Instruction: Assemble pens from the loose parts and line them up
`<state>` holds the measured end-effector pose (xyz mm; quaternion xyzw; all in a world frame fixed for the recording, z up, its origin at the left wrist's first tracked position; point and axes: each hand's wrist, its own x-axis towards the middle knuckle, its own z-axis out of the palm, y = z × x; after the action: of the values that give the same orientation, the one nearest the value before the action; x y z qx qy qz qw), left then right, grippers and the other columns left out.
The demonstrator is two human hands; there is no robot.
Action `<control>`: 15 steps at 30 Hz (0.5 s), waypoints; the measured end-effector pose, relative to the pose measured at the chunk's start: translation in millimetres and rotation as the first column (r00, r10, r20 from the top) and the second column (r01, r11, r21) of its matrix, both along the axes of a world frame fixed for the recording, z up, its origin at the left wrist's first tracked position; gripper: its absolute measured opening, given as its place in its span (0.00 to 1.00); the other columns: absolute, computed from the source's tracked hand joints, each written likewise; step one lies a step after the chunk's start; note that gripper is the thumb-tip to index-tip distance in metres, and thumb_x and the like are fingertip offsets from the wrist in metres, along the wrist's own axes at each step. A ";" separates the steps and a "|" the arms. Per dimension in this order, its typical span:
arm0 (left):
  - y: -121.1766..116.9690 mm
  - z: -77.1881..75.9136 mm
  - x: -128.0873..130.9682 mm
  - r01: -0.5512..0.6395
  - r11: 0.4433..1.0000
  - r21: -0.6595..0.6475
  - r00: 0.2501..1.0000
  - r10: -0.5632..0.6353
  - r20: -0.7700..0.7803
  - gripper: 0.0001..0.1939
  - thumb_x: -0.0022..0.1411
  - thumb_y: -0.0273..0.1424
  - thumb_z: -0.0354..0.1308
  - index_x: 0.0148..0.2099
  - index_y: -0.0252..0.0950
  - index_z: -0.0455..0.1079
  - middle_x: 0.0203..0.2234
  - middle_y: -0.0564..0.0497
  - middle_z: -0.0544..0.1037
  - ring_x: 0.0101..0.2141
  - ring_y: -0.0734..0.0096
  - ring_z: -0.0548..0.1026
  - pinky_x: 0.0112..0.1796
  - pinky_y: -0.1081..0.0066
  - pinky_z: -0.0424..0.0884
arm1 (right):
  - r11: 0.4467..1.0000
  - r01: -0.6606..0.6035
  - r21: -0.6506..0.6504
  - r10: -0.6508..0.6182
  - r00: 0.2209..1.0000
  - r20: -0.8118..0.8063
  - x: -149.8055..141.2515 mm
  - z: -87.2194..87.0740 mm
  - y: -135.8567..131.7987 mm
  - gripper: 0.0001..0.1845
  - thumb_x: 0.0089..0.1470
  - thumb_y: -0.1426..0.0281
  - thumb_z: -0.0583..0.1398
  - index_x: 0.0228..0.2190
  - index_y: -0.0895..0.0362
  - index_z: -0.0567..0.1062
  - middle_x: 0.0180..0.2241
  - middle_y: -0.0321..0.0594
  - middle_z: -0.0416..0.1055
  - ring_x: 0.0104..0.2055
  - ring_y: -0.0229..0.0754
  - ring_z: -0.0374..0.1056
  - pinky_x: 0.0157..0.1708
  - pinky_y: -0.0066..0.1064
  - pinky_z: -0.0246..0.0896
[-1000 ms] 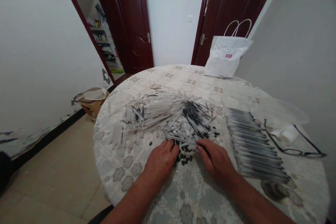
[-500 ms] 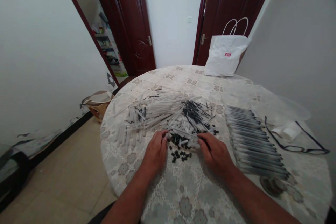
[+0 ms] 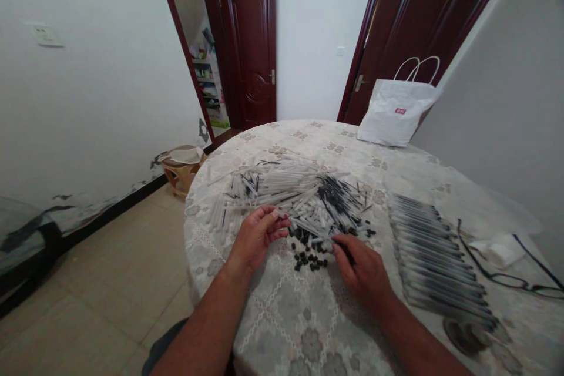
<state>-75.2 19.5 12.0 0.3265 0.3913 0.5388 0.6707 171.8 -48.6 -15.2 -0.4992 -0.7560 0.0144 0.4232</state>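
On a round table [image 3: 304, 329] with a lace-patterned cloth lies a heap of white pen barrels [image 3: 282, 185], with thin black refills [image 3: 339, 194] beside it. Small black caps [image 3: 308, 259] are scattered in front. My left hand [image 3: 258, 234] is at the near edge of the heap, fingers curled and pinching a white barrel. My right hand [image 3: 363, 270] rests on the cloth just right of the caps, its fingers closed over a thin black piece I cannot name. A neat row of assembled pens [image 3: 434, 249] lies to its right.
Black-framed glasses [image 3: 511, 279] and a small white roll [image 3: 497, 251] lie at the right edge. A white paper bag [image 3: 399, 114] stands at the table's far side. A low stool [image 3: 180, 164] sits on the floor to the left. Dark red doors are behind.
My left hand has lifted from the black caps to the edge of the white barrels and closed on one. The right hand has hardly moved. The view has tilted up and to the left.
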 end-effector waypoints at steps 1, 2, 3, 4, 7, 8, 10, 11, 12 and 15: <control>-0.4 -0.1 -0.5 0.006 1.000 0.001 1.000 -0.006 0.003 0.14 0.58 0.32 0.68 0.43 0.34 0.69 0.39 0.41 0.83 0.36 0.64 0.83 0.34 0.70 0.79 | 1.000 -0.003 0.001 0.003 1.000 -0.005 -1.1 1.1 -0.6 0.10 0.66 0.69 0.56 0.44 0.57 0.76 0.38 0.42 0.80 0.37 0.43 0.78 0.40 0.31 0.71; -0.8 -0.3 -0.9 0.009 1.000 0.002 1.000 -0.009 0.004 0.14 0.59 0.32 0.68 0.43 0.34 0.69 0.40 0.41 0.83 0.35 0.65 0.83 0.34 0.69 0.80 | 1.000 -0.003 0.000 0.003 1.000 -0.007 -2.1 1.9 -1.1 0.10 0.65 0.69 0.56 0.44 0.57 0.76 0.37 0.42 0.80 0.37 0.42 0.77 0.40 0.31 0.71; -1.1 -0.5 -1.1 0.013 1.000 0.003 1.000 -0.013 0.004 0.14 0.59 0.31 0.68 0.44 0.34 0.68 0.40 0.40 0.83 0.35 0.65 0.83 0.34 0.69 0.80 | 1.000 -0.002 -0.004 0.002 1.000 -0.006 -2.8 2.3 -1.2 0.10 0.65 0.69 0.56 0.44 0.57 0.76 0.37 0.42 0.80 0.37 0.42 0.77 0.39 0.31 0.71; -1.5 -0.6 -1.1 0.019 1.000 0.004 1.000 -0.019 0.004 0.14 0.59 0.31 0.67 0.44 0.34 0.68 0.40 0.40 0.83 0.35 0.65 0.83 0.35 0.69 0.80 | 1.000 0.000 -0.010 0.000 1.000 -0.001 -3.5 2.4 -1.2 0.10 0.66 0.69 0.56 0.44 0.57 0.76 0.37 0.42 0.80 0.37 0.43 0.77 0.39 0.31 0.71; -3.2 -0.4 -0.3 0.059 0.998 0.006 0.998 -0.059 -0.010 0.14 0.59 0.32 0.68 0.44 0.35 0.68 0.38 0.42 0.83 0.36 0.63 0.83 0.35 0.69 0.80 | 1.000 0.003 -0.017 -0.003 1.000 0.012 -4.8 0.9 -0.3 0.10 0.66 0.69 0.56 0.44 0.57 0.76 0.38 0.43 0.79 0.38 0.43 0.77 0.41 0.32 0.71; -3.8 -0.1 0.2 0.074 0.997 0.008 0.997 -0.074 -0.018 0.14 0.59 0.32 0.68 0.44 0.35 0.68 0.37 0.43 0.83 0.37 0.63 0.83 0.35 0.68 0.80 | 1.000 0.003 -0.015 -0.003 1.000 0.016 -5.0 0.3 0.1 0.10 0.66 0.69 0.56 0.44 0.57 0.76 0.38 0.43 0.79 0.39 0.43 0.77 0.41 0.32 0.71; -5.0 0.3 1.1 0.088 0.996 0.020 0.995 -0.087 -0.039 0.14 0.59 0.32 0.68 0.44 0.35 0.69 0.37 0.43 0.83 0.37 0.63 0.83 0.35 0.68 0.80 | 1.000 0.001 -0.011 -0.001 1.000 0.028 -5.1 -0.7 0.6 0.10 0.66 0.69 0.56 0.45 0.57 0.76 0.39 0.43 0.79 0.39 0.43 0.77 0.42 0.32 0.71; -5.4 0.5 1.5 0.089 0.996 0.030 0.995 -0.088 -0.052 0.13 0.59 0.32 0.68 0.44 0.34 0.69 0.37 0.43 0.83 0.37 0.63 0.83 0.35 0.69 0.80 | 1.000 0.000 -0.010 0.001 0.999 0.039 -5.0 -0.9 0.7 0.10 0.66 0.70 0.56 0.45 0.57 0.76 0.39 0.43 0.79 0.39 0.43 0.77 0.42 0.32 0.71; -5.7 0.6 1.9 0.088 0.995 0.040 0.994 -0.085 -0.065 0.13 0.59 0.32 0.68 0.43 0.34 0.70 0.38 0.43 0.83 0.37 0.64 0.83 0.35 0.69 0.80 | 1.000 -0.001 -0.009 0.002 0.999 0.053 -4.9 -0.9 0.7 0.10 0.66 0.70 0.57 0.45 0.57 0.76 0.39 0.43 0.79 0.39 0.43 0.76 0.42 0.32 0.71; -6.1 0.7 2.6 0.077 0.996 0.053 0.993 -0.071 -0.095 0.13 0.59 0.33 0.68 0.42 0.34 0.71 0.38 0.43 0.83 0.36 0.65 0.83 0.34 0.69 0.81 | 1.000 -0.012 0.016 0.011 0.995 0.096 -4.3 -1.0 -0.2 0.09 0.66 0.70 0.58 0.45 0.57 0.76 0.38 0.43 0.79 0.38 0.43 0.76 0.40 0.31 0.71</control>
<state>-72.5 13.4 12.6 0.3847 0.3944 0.5086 0.6617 167.5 -48.8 -16.2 -0.4915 -0.7784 -0.0133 0.3904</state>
